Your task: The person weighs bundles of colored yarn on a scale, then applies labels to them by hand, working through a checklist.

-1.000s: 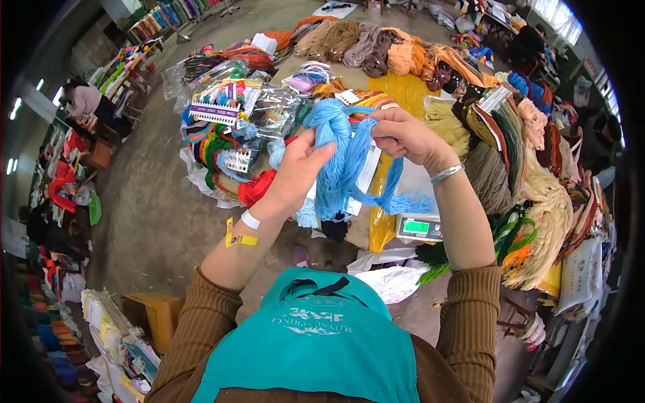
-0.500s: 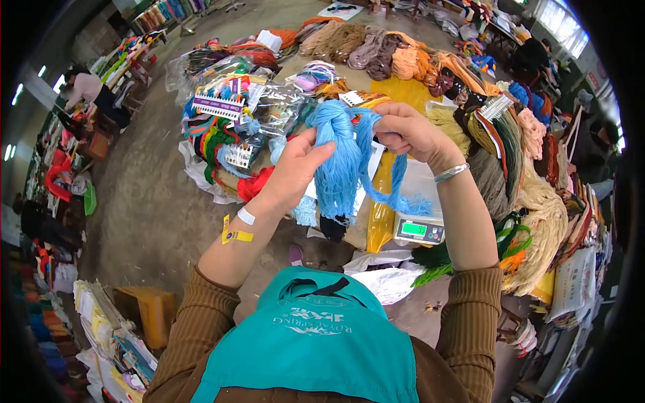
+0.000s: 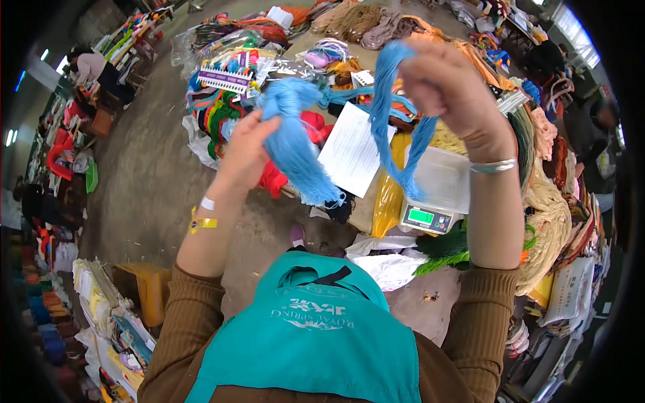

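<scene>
My left hand (image 3: 245, 149) is closed on the knotted upper part of a thick light-blue yarn hank (image 3: 295, 144), whose loose ends hang down to the right. Raised higher on the right, my right hand (image 3: 447, 87) grips a thinner blue yarn strand (image 3: 383, 114). That strand dangles in a loop, and its lower end hangs beside the digital scale (image 3: 440, 218). The two blue pieces are apart. Beneath and between them lies a white printed sheet (image 3: 351, 151). The scale has a clear plastic tray (image 3: 440, 178) on top and a lit green display.
Yarn bundles in many colours surround the work spot, with tan yarn (image 3: 547, 215) at the right and a thread colour card (image 3: 225, 77) at the left. A yellow plastic strip (image 3: 386, 201) runs beside the scale. A person (image 3: 97, 70) bends over a table at far left.
My hands have moved apart: the left with the hank to the left, the right with the strand up and to the right. The printed sheet and the scale tray show more fully.
</scene>
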{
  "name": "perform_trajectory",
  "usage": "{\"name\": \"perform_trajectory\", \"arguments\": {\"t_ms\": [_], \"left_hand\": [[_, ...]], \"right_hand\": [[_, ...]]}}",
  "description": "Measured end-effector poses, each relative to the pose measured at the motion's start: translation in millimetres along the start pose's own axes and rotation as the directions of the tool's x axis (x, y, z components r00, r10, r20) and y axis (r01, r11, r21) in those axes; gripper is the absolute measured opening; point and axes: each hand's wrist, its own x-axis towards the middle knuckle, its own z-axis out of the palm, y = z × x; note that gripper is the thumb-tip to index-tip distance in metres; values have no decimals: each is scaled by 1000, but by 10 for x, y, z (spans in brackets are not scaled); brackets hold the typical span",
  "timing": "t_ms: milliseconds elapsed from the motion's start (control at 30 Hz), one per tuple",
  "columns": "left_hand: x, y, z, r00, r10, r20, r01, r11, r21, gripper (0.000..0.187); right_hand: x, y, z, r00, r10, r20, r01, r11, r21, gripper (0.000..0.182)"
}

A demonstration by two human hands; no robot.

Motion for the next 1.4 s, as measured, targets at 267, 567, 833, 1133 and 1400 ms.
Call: {"name": "perform_trajectory", "arguments": {"t_ms": [267,567,833,1133,1400], "left_hand": [[-179,177,-675,992,38,-124,-44,998,-45,29],[-7,39,-989,984,-15,-180,4,998,-61,27],[799,-613,-1344,974,-107,-201,131,986,107,22],[611,-636,-262,771,-50,635,-71,984,164,90],[555,-394,83,520,-613,595,199,764,613,29]], "right_hand": [[56,-568,-155,986,-164,11,162,980,117,21],[274,-511,-95,984,-163,68,159,985,72,17],[93,-146,391,989,129,70,-89,905,-415,14],[-22,964,671,980,187,68,-68,639,-766,12],[-76,1227,575,973,204,-110,-231,856,-462,26]]}}
